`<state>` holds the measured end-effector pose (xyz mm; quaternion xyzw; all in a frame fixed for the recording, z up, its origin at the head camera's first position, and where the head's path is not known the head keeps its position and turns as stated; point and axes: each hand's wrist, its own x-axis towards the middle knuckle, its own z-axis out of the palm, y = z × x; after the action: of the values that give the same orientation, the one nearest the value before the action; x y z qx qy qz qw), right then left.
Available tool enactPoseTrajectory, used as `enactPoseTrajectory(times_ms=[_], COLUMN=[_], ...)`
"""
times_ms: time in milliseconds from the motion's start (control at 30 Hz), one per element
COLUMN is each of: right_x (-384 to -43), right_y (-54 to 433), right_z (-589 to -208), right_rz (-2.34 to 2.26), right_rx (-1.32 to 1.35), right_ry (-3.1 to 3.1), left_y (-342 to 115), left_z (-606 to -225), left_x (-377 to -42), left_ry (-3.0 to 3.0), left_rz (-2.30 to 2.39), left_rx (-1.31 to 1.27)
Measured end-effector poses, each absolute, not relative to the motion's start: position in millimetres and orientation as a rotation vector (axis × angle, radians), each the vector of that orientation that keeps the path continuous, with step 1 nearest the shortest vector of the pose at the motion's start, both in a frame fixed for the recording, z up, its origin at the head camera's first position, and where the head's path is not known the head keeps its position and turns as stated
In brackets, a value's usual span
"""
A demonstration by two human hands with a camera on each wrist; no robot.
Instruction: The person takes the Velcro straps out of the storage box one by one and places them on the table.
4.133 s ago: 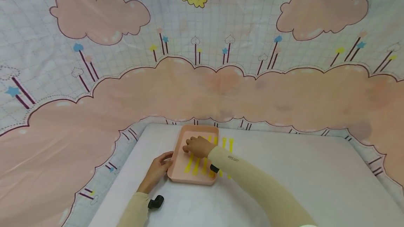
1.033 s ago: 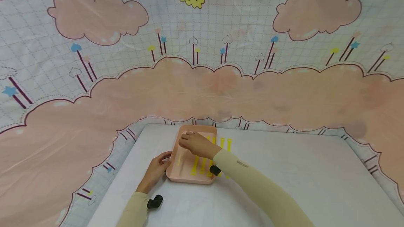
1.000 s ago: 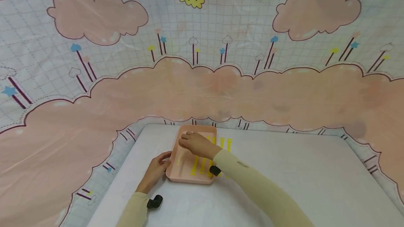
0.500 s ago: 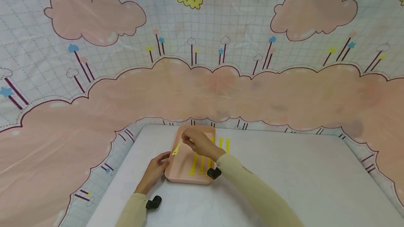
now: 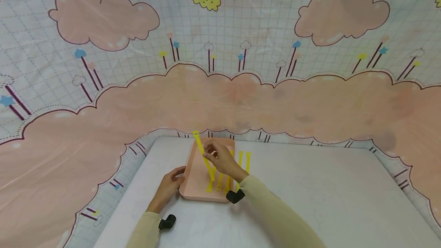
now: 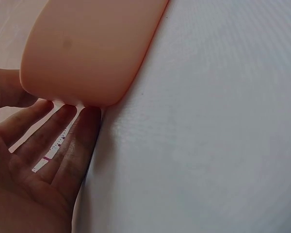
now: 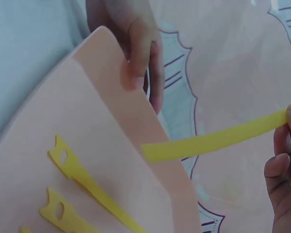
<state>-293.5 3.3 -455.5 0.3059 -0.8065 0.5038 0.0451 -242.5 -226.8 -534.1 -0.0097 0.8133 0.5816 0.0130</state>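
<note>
A peach tray [image 5: 191, 193] lies on the white table, holding several yellow hook-and-loop cable ties [image 5: 219, 181] side by side. My left hand [image 5: 169, 187] holds the tray's left side, fingertips against its wall [image 6: 82, 63] and thumb at the rim. Above the tray, my right hand [image 5: 222, 160] pinches one cable tie [image 5: 200, 142] between thumb and fingers. That tie slants, its slotted head pointing up and away. In the right wrist view, the tie's plain strip [image 7: 213, 141] reaches over the tray's wall, and loose ties [image 7: 77, 170] show slotted heads.
More yellow ties [image 5: 248, 160] lie on the table just past the tray's right wall. The white tabletop [image 5: 327, 186] spreads to the right. A cloud-printed cloth [image 5: 268, 104] hangs behind the table and along its left side.
My right hand has picked one cable tie out of the row in the tray, lifted it, and turned its head from pointing down to pointing up. My left hand stays at the tray.
</note>
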Motion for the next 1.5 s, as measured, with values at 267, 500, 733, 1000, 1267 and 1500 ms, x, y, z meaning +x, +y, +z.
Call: enactPoseTrajectory(times_ms=[267,500,733,1000,1267,1500], right_x=[-290.3,-279.9,-267.5,-270.0,-276.4,-274.6], right_y=[9.8,21.7,33.5,47.6,59.1,76.1], right_z=[-463.8,-449.0,-432.5,-441.6,-463.9,-467.9], right_rz=[1.770,1.917,2.038,2.147,2.165,2.164], right_rx=[0.776,0.739,0.658,0.499,0.397,0.315], right_ry=[-2.386,-2.388,-2.330,-2.318,-2.283,-2.281], left_y=[-228.4,-229.9,-229.8,-229.2,-230.0,-229.3], left_z=[-536.9,-537.4,-537.0,-537.7,-537.1,-534.6], left_x=[-242.4,-244.1,-244.8,-245.3,-244.4,-243.3], left_ry=[2.526,2.526,2.533,2.545,2.526,2.522], left_rz=[1.818,1.819,1.825,1.818,1.842,1.848], left_rx=[-0.021,0.000,-0.007,-0.004,-0.004,0.013])
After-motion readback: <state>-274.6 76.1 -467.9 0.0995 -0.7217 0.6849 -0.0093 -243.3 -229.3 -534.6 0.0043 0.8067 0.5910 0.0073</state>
